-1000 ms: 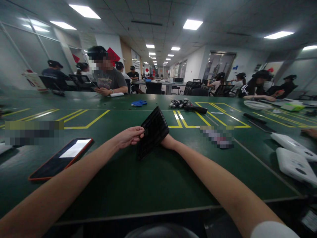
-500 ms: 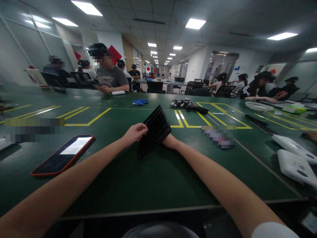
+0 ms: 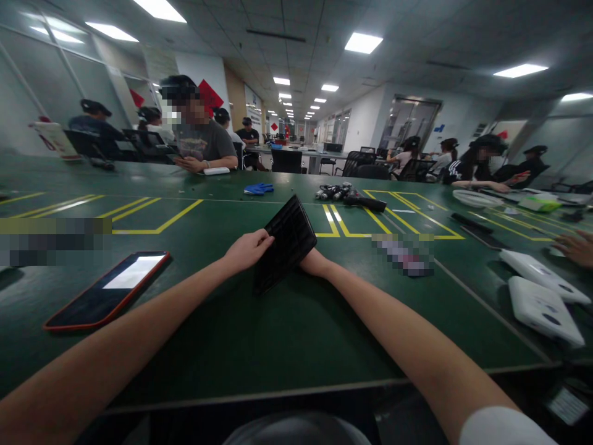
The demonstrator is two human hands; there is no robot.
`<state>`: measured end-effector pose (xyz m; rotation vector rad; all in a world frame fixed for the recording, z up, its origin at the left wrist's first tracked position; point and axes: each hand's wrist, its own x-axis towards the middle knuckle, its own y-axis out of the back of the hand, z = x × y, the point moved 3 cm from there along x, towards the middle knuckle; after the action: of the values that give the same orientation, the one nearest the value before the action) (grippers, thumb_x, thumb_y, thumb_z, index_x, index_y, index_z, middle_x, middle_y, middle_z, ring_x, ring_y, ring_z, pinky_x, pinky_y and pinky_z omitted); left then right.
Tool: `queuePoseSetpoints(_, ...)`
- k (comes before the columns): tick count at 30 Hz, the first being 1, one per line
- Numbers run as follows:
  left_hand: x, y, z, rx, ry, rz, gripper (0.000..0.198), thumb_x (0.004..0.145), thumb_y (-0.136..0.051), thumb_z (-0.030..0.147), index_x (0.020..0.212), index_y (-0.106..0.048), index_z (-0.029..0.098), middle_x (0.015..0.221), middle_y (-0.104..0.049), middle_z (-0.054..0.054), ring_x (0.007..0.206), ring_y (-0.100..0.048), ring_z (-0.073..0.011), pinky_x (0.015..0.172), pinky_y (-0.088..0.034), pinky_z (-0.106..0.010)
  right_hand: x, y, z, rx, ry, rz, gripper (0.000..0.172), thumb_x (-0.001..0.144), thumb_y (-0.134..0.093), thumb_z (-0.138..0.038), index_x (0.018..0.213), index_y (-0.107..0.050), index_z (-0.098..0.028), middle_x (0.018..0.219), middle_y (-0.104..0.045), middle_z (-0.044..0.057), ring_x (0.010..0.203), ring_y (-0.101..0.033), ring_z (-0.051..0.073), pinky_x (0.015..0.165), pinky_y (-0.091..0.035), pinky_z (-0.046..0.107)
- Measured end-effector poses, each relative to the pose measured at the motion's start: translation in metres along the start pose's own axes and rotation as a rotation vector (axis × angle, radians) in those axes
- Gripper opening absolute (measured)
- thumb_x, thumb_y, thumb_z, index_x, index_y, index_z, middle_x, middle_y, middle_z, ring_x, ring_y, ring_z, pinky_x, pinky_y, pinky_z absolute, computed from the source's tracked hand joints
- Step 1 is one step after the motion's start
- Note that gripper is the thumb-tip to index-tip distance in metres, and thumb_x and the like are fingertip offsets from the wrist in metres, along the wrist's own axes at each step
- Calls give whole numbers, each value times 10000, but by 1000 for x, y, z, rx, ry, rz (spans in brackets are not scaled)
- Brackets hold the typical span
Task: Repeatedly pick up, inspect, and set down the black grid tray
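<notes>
A flat black wallet (image 3: 286, 244) with a quilted-looking surface is held tilted above the green table. My left hand (image 3: 250, 248) grips its left edge, thumb on the near face and the other fingers mostly hidden behind. At the lower right side, my right hand (image 3: 315, 262) holds it from behind, with its fingers out of sight behind the wallet. To the left of my left forearm lies a phone (image 3: 111, 290) in an orange-red case, its screen partly bright.
Yellow tape lines mark the green table (image 3: 278, 346). A blue glove (image 3: 259, 188), a bundle of black cables (image 3: 340, 193) and white devices (image 3: 546, 309) lie about. Another person's hand (image 3: 577, 247) reaches in at right. A person in a grey shirt (image 3: 204, 145) sits opposite.
My left thumb has straightened along the wallet's face, where the fingers were bunched before. The view has shifted slightly, and another person's hand shows more at the right edge.
</notes>
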<state>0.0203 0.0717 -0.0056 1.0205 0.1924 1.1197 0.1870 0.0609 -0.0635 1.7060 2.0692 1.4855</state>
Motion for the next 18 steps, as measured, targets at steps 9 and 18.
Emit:
queuePoseSetpoints(9,3,9,1,-144,-57,-113,148,715,-576,296,815,-601,190,671,-562,-2,602,-498,-152,573,-362,-261,0,4,-2,-83,26,-50,265,802,-544,-120,1038,-640,-189,1189,-581,84,1147,-474,249,1040,-298,489)
queuePoseSetpoints(18,4,1,-12,-789,431,-49,65,647,-548,125,690,-517,163,613,-551,-17,512,-511,-118,447,-384,-219,0,5,-3,-82,13,-44,303,778,-537,-96,1048,-624,-203,1208,-564,70,1166,-457,252,1029,-316,484)
